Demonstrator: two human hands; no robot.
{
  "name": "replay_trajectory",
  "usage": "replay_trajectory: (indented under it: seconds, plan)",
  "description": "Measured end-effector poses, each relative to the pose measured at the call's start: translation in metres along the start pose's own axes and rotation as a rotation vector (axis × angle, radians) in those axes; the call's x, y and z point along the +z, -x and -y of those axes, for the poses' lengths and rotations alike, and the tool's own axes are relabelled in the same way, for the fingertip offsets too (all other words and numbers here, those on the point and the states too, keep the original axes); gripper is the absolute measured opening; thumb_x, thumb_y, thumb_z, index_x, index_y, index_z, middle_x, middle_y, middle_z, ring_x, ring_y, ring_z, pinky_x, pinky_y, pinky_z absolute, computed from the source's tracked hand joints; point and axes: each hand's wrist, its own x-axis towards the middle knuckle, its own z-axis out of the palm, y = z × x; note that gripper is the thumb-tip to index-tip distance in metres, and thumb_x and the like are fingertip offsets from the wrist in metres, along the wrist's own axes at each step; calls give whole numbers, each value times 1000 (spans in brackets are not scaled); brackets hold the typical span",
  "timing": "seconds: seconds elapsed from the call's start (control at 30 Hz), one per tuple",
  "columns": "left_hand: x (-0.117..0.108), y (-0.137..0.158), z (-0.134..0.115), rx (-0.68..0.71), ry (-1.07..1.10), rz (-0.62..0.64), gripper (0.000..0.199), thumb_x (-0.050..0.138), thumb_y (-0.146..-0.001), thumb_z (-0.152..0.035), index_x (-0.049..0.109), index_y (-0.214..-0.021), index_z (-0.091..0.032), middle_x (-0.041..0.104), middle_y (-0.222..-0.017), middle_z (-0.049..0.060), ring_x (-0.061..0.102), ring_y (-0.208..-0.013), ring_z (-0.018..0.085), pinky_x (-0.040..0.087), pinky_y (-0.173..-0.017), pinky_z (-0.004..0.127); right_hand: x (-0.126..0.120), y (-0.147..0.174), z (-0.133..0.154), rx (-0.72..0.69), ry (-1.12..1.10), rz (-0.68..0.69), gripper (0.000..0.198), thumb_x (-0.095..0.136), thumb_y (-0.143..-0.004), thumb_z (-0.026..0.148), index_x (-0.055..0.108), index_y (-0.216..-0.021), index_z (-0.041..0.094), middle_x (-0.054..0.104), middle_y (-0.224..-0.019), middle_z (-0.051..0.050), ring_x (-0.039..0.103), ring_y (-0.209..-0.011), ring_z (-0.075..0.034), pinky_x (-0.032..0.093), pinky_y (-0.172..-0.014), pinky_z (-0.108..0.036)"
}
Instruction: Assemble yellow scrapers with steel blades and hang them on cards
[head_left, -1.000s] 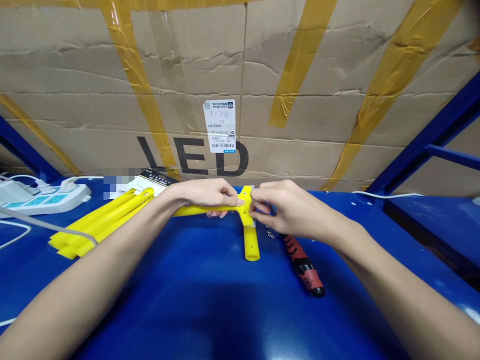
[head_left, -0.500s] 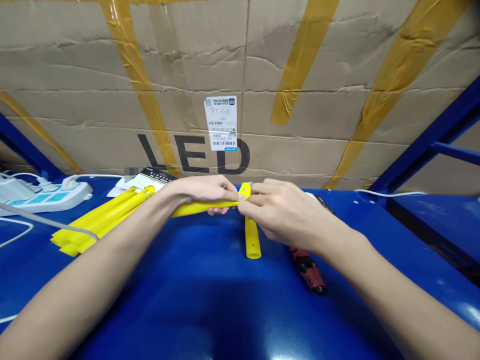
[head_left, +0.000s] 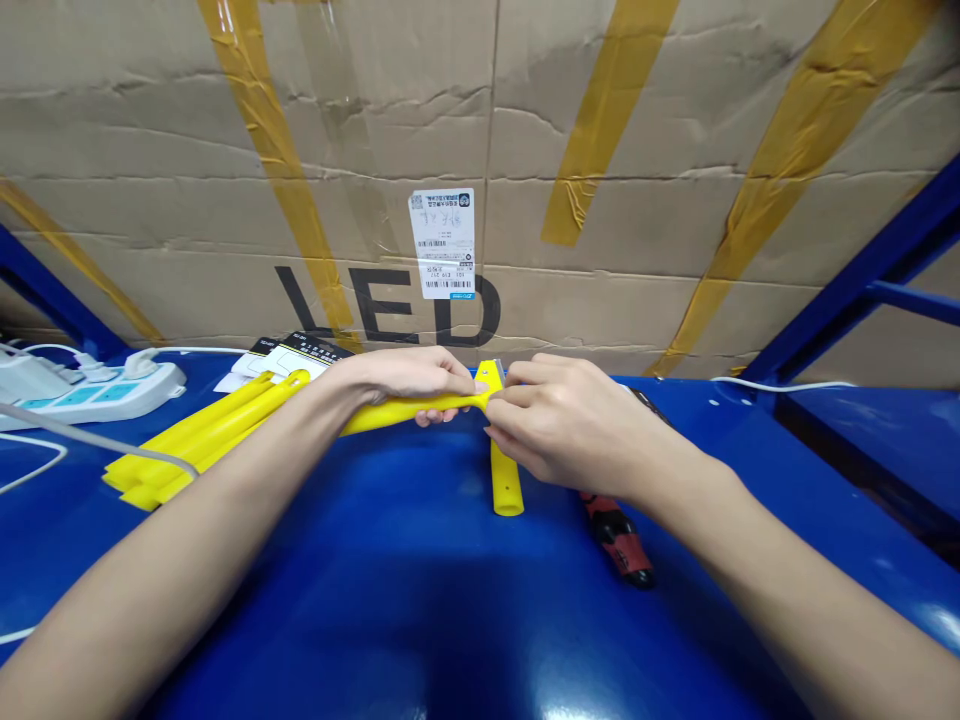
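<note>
My left hand (head_left: pixel 424 375) is closed round a long yellow plastic handle (head_left: pixel 375 414), which lies roughly level and points right. At that handle's right end, the fingers of my right hand (head_left: pixel 559 415) are pinched together; whatever they grip there is too small and covered to make out. Behind both hands a yellow scraper (head_left: pixel 507 485) lies on the blue surface, with its round hollow end toward me and a screw and metal edge at its far head. More yellow handles (head_left: pixel 195 435) are piled on the left, partly behind my left forearm.
A red and black tool (head_left: pixel 622 540) lies under my right forearm, partly hidden. Printed cards (head_left: pixel 300 350) lie behind the yellow pile. At left are a white power strip (head_left: pixel 112 395) and cables. A large taped cardboard box (head_left: pixel 637 290) walls off the back of the blue shelf (head_left: pixel 337 600).
My right hand's fingers have shifted slightly and curl more at the handle's end. The left hand keeps its hold, and the other things stay in place.
</note>
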Motion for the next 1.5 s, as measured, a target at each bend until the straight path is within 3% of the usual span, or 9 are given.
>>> replay_trajectory:
  seconds: [0.3,0.47,0.77,1.07,1.4,1.5]
  plan:
    - [-1,0,1,-38,31,-3,27,61,-86,-34,55,-66,-17,56,-62,0,47,-51,10,37,-52,25,-3,1,-4,49,-53,49,19,56,-93,16,65,-76,15,69,-74,-7,57,-74,-21,28,-61,-35]
    - [-1,1,0,-22,44,-23,33,65,-85,-39,54,-63,-17,56,-61,0,46,-50,9,38,-51,25,0,1,-6,-5,-3,15,22,53,-96,13,66,-77,16,69,-73,-8,54,-75,-20,27,-61,-35]
    - [-1,1,-2,-29,93,-54,35,62,-89,-41,56,-65,-16,56,-61,0,48,-51,10,40,-53,25,5,4,-15,104,-148,-57,15,59,-95,24,67,-86,15,68,-84,-10,56,-75,-20,33,-64,-31]
    - [1,0,-2,-26,30,-90,35,62,-87,-39,54,-62,-17,56,-59,1,49,-50,11,40,-52,26,8,3,-9,31,-18,-55,24,48,-98,14,65,-81,16,68,-74,-8,52,-75,-21,30,-63,-34]
    - [0,2,-3,-26,48,-63,33,50,-94,-31,56,-65,-17,60,-62,2,49,-51,10,38,-52,25,5,5,-14,91,-164,-43,12,60,-94,22,66,-86,15,65,-81,-9,53,-72,-19,33,-63,-30]
    - [0,1,-2,-20,40,-52,35,51,-95,-34,56,-66,-17,59,-63,1,49,-52,10,38,-52,25,6,6,-15,126,-297,-71,12,65,-92,25,66,-86,16,66,-81,-7,55,-71,-17,36,-65,-28]
